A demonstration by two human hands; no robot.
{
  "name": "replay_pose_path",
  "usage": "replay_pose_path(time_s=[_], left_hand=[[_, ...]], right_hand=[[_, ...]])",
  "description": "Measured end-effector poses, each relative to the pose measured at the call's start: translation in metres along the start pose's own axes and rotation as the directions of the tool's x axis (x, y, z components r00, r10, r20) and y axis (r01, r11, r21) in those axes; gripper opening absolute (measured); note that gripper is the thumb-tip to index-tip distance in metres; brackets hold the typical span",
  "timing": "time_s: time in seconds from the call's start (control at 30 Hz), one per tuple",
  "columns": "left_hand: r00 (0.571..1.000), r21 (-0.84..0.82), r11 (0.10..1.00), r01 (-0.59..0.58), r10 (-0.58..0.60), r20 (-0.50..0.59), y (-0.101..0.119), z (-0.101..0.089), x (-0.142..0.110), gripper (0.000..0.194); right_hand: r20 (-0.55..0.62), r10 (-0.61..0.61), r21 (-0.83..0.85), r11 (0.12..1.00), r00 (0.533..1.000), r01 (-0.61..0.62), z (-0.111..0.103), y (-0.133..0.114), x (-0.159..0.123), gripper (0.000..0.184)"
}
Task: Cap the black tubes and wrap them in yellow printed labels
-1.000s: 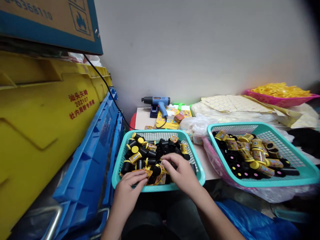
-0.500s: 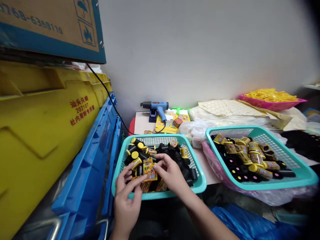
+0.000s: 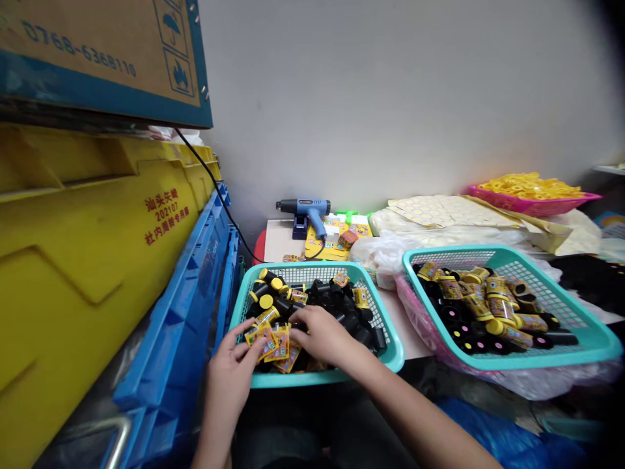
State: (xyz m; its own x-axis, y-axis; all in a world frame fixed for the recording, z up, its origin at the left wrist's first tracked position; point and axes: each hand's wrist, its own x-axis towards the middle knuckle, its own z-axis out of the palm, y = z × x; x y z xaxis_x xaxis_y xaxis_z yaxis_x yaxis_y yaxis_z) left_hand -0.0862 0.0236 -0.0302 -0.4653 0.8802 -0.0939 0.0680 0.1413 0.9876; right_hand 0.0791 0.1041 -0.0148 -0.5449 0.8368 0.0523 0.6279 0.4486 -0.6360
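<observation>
Over the near-left turquoise basket (image 3: 398,357), my left hand (image 3: 235,361) pinches a flat, yellow printed label sleeve (image 3: 260,339) between thumb and fingers. More printed label sleeves (image 3: 288,359) lie just beneath it, in the front of the basket. My right hand (image 3: 319,335) is down in the same basket, its fingers curled beside the sleeves; whatever they grip is hidden. Around both hands are many black canisters (image 3: 349,320), some with yellow lids (image 3: 266,301), and a few wearing printed wraps, such as a wrapped canister (image 3: 361,298) at the right side.
A second turquoise basket (image 3: 541,365) of wrapped canisters stands to the right on pink plastic. Behind the baskets are a blue heat gun (image 3: 310,210) and its cord. Stacked yellow crates (image 3: 83,260) and blue crates (image 3: 166,332) wall the left, under a cardboard box (image 3: 107,39).
My left hand has drawn a label sleeve left, away from my right hand; both hands were together at the sleeves before. My right fingers have lowered and curled into the basket.
</observation>
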Motion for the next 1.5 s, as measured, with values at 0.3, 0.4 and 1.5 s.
replay_pose_path(time_s=[0.3,0.4,1.5], left_hand=[[0.988,0.134,0.979,-0.152,0.153,-0.001,0.001,-0.003,0.001,0.033],[0.996,0.057,0.994,-0.088,0.088,0.004,0.005,-0.006,-0.004,0.07],[0.904,0.093,0.9,-0.426,0.419,0.09,0.018,0.031,-0.024,0.02]], right_hand=[[0.078,-0.146,-0.188,0.969,0.986,0.158,0.011,-0.023,0.067,0.036],[0.072,-0.1,-0.151,0.982,0.992,0.11,0.023,-0.024,0.08,0.046],[0.043,0.062,0.836,0.544,0.997,-0.07,-0.03,0.027,-0.047,0.035]])
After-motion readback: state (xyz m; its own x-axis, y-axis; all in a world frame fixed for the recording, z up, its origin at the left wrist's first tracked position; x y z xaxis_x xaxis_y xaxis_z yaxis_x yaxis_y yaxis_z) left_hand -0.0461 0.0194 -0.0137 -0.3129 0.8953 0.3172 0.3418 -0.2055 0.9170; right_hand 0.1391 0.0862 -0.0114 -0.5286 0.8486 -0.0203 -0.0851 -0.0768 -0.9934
